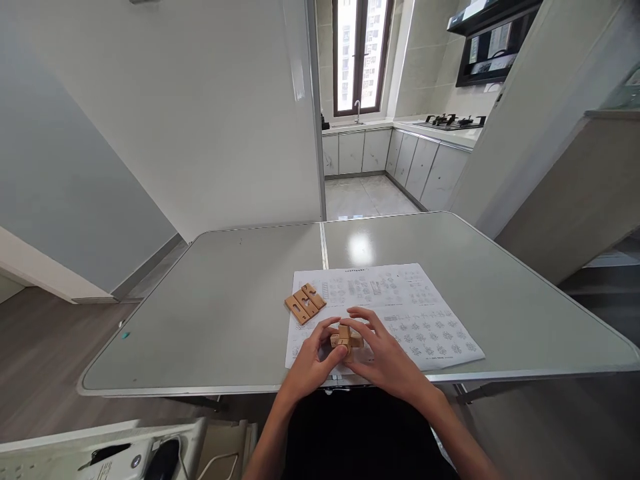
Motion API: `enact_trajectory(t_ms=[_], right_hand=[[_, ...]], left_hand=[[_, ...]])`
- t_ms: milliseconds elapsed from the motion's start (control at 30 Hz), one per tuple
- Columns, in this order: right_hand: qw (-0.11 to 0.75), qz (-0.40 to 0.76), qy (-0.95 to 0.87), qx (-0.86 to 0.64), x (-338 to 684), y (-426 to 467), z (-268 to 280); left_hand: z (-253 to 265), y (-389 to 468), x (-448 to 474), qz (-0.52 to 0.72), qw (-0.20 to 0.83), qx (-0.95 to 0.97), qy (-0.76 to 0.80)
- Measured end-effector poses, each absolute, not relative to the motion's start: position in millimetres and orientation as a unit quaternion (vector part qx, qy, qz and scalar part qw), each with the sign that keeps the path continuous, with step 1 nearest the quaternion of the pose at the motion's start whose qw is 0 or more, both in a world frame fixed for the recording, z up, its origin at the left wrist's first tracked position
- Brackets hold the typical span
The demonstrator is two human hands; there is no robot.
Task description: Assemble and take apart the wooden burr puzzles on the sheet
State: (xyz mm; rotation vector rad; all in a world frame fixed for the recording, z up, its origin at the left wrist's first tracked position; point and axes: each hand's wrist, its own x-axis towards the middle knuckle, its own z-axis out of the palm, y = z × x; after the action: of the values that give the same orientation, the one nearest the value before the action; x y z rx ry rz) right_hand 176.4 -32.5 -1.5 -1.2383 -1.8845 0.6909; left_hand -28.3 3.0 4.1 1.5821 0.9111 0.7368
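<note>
Between my two hands is a small wooden block puzzle (345, 335), made of interlocked light-brown pieces, just above the near edge of a printed sheet. My left hand (314, 358) closes on its left side, thumb across the front. From the right, my right hand (383, 350) grips it with curved fingers over the top and the thumb low. Parts of the puzzle are hidden by my fingers. Flat wooden pieces (305, 303) with cut-out slots lie side by side on the sheet's left edge, beyond my left hand.
The white instruction sheet (430, 320) with rows of small diagrams lies on the grey-green folding table (225, 307). A small teal bit (125, 335) is near the table's left edge. At lower left, a pale surface (65, 440) holds a white device and cables. A kitchen lies beyond the table.
</note>
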Motion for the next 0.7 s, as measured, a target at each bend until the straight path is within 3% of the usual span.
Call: enact_trajectory(t_ms=[700], right_hand=[[0.418,0.238,-0.753,-0.448,173,-38,3]], left_hand=[[5,-1,-30,0.292,0.546,0.678,0.396]])
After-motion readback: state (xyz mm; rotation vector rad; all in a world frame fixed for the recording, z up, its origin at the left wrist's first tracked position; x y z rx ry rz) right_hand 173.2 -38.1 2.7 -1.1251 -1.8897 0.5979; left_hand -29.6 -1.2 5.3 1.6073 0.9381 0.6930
